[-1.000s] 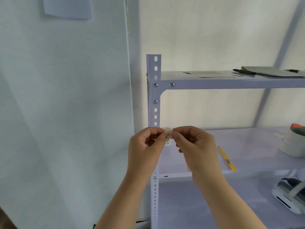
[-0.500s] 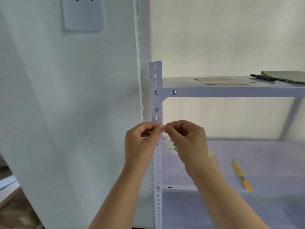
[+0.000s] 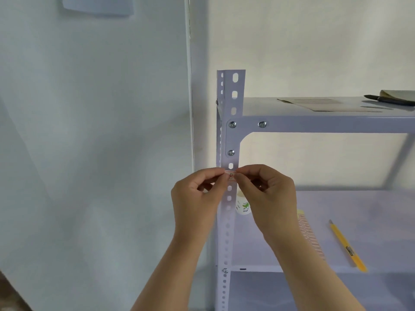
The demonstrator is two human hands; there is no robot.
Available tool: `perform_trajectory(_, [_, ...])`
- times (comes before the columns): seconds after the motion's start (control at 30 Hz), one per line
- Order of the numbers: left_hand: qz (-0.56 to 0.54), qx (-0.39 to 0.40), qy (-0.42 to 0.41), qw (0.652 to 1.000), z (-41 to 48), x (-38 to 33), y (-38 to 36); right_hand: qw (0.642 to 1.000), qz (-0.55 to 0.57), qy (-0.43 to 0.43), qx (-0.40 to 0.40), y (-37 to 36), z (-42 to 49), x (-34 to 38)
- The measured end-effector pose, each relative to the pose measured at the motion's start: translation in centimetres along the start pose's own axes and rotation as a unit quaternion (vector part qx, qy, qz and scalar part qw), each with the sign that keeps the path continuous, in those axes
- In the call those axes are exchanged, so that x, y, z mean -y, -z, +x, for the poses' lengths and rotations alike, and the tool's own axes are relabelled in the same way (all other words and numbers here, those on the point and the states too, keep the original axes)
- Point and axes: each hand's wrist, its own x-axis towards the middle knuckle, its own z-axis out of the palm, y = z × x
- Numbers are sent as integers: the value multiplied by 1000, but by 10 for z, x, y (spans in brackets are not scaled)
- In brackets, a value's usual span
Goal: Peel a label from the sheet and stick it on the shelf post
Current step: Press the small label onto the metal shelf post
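A small white label with a red border lies across the front of the pale perforated shelf post, just below the lowest corner bolt. My left hand pinches its left end and my right hand pinches its right end, thumbs and forefingers together. Whether the label is pressed flat on the metal I cannot tell. The label sheet, printed with red-bordered labels, lies on the middle shelf, partly hidden by my right forearm.
A yellow utility knife lies on the middle shelf right of the sheet. A small white bottle stands behind the post. The top shelf holds a card sheet, a pen and a notebook. A white wall panel fills the left.
Both hands have risen with the label from in front of the middle shelf up to the post, and the label now sits against the post's front face. The camera has shifted too.
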Motion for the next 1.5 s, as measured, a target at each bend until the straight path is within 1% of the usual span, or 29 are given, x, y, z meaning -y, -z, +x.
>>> perform_trajectory(0.2, [-24,26,-38,999,9,9,3,999,4,16,-40,-11,-3,3])
perform_trajectory(0.37, [-58,41,-24,997,16,15,3,999,-3,17,-47,-15,3,-2])
perform_trajectory(0.5, [-37,30,-31,998,16,15,0,999,-19,27,-38,-13,6,-8])
perform_trajectory(0.63, [1,17,-65,998,14,15,-4,999,-19,34,-32,-8,6,-9])
perform_trajectory(0.93, [4,-9,-87,996,13,21,-9,996,-34,75,-15,-8,10,-16])
perform_trajectory(1.13, [9,-14,-105,994,13,22,-11,988,-74,125,-45,-12,10,-20])
perform_trajectory(1.4, [38,-21,-135,990,13,23,-12,987,-77,128,-59,-14,10,-25])
perform_trajectory(1.5, [71,-26,-156,985,14,22,-12,986,-84,129,-64,-15,10,-25])
